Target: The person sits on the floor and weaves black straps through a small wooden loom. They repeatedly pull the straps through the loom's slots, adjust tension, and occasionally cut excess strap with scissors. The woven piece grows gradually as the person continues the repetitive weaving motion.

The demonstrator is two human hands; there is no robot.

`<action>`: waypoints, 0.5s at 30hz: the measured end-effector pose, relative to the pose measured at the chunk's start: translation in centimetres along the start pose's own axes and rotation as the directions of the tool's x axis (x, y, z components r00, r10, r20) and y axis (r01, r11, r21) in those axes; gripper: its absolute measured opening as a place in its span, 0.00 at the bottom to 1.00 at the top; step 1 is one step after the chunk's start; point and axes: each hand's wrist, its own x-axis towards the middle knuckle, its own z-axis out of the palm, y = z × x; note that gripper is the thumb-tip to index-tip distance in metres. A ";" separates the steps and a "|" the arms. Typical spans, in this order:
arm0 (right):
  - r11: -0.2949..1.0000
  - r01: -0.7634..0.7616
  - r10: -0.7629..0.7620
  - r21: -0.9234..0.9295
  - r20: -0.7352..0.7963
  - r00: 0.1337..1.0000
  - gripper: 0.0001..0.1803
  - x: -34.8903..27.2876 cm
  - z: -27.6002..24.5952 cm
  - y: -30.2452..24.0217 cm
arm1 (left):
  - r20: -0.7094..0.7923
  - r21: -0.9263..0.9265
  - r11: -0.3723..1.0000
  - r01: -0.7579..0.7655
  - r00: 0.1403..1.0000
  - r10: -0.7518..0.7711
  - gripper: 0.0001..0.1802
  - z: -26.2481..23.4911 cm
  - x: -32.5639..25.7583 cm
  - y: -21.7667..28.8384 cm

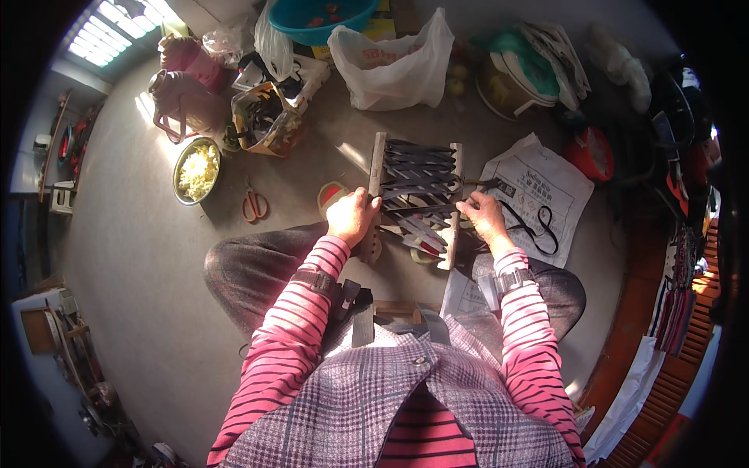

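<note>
Between my knees stands a small wooden frame [378, 160], its two pale side rails joined by dark flat straps [421, 168] woven crosswise. My left hand [351, 216] is closed on the left rail, about midway along, with the thumb toward the straps. At the right rail, my right hand [484, 212] pinches a dark strap that runs across the frame. A loose length of strap [551, 234] curls to the right of that hand, over a white printed sack [538, 179]. Lower down, the weave is looser and partly shadowed.
Orange-handled scissors [254, 206] lie left of my knee, near a bowl of pale yellow pieces [200, 173]. Beyond are a jug [179, 105], an open box of dark items [269, 121], a white plastic bag [390, 70] and a blue basin [324, 27]. A red container [591, 154] stands at right.
</note>
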 end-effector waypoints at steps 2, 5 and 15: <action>1.000 0.011 -0.011 0.014 0.001 1.000 0.18 0.0 0.0 0.0 | -0.004 0.007 1.000 -0.001 1.000 0.001 0.22 0.0 0.0 0.0; 1.000 0.014 -0.014 0.010 0.001 1.000 0.19 0.0 0.0 0.0 | -0.015 0.013 1.000 -0.011 1.000 0.011 0.22 0.1 0.0 -0.1; 1.000 0.014 -0.014 0.028 -0.003 1.000 0.19 0.0 0.2 0.3 | -0.109 0.004 0.999 -0.044 0.993 0.045 0.20 0.7 0.0 -0.4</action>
